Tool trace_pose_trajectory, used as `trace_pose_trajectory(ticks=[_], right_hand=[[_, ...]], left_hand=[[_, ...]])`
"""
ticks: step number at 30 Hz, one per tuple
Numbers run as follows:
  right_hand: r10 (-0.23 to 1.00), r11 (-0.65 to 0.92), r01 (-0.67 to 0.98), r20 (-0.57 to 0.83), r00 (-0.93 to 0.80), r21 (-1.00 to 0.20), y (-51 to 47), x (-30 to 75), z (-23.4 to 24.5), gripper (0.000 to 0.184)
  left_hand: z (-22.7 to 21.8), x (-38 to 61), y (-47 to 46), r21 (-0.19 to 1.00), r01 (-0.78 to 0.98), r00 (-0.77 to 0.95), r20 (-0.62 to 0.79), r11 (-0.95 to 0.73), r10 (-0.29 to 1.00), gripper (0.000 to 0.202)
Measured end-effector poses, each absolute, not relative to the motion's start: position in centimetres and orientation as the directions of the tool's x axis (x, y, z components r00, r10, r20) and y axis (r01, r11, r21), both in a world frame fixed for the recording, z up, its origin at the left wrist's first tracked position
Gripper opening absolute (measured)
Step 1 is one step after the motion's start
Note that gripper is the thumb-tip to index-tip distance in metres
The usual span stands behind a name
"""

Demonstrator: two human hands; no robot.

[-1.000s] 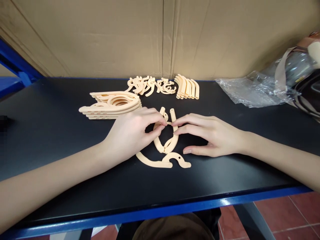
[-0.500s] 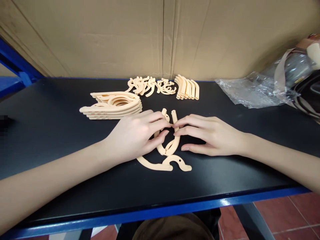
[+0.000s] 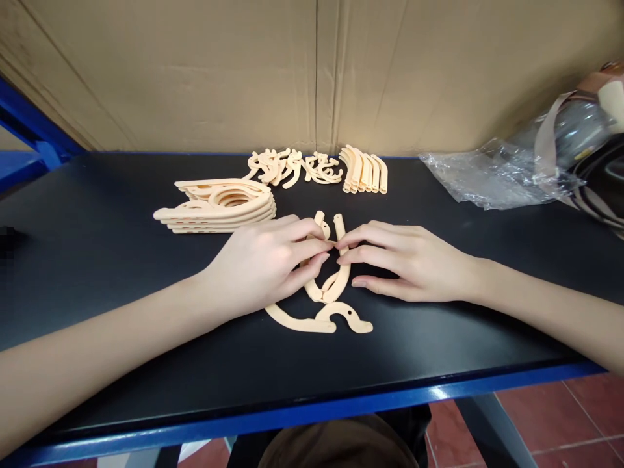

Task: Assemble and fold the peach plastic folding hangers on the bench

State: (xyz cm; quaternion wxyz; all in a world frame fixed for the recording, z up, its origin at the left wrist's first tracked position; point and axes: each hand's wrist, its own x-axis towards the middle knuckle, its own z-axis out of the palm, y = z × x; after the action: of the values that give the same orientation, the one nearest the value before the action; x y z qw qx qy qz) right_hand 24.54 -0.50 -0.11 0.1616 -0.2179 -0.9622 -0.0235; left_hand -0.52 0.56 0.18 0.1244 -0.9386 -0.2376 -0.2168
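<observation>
Black tabletop bears a smooth, cream, U-shaped assembly, partly hidden.

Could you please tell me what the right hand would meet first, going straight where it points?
Likely the left hand, just ahead; the right hand overlaps a cream, curved, plastic-looking bar, but depth is unclear.

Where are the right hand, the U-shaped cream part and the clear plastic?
Right hand (image 3: 407, 261), head view: back of hand.
U-shaped cream part (image 3: 344, 277), head view: right side.
Clear plastic (image 3: 487, 175), head view: crumpled middle.
</observation>
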Motion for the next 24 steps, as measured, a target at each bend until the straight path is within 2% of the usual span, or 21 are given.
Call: trace_pose_trajectory(ticks=[4, 8, 19, 24], right_hand=[[0.391, 0.906, 0.422, 0.355, -0.849, 0.012, -0.40, 24.42, -0.04, 0.025], [0.391, 0.900, 0.435, 0.371, -0.842, 0.039, -0.26, 24.26, -0.02, 0.023], [0.406, 0.882, 0.464, 0.374, -0.834, 0.078, -0.28, 24.23, -0.05, 0.028], [0.414, 0.881, 0.469, 0.373, -0.830, 0.066, -0.29, 24.16, 0.03, 0.030]], left_hand=[[0.28, -0.46, 0.32, -0.232, 0.494, 0.821, 0.442, -0.838, 0.361, 0.025], [0.41, -0.42, 0.24, -0.261, 0.487, 0.835, 0.419, -0.833, 0.357, 0.025], [0.14, -0.38, 0.57, -0.143, 0.526, 0.807, 0.397, -0.838, 0.438, 0.028], [0.14, -0.31, 0.34, -0.137, 0.559, 0.786, 0.402, -0.818, 0.470, 0.028]])
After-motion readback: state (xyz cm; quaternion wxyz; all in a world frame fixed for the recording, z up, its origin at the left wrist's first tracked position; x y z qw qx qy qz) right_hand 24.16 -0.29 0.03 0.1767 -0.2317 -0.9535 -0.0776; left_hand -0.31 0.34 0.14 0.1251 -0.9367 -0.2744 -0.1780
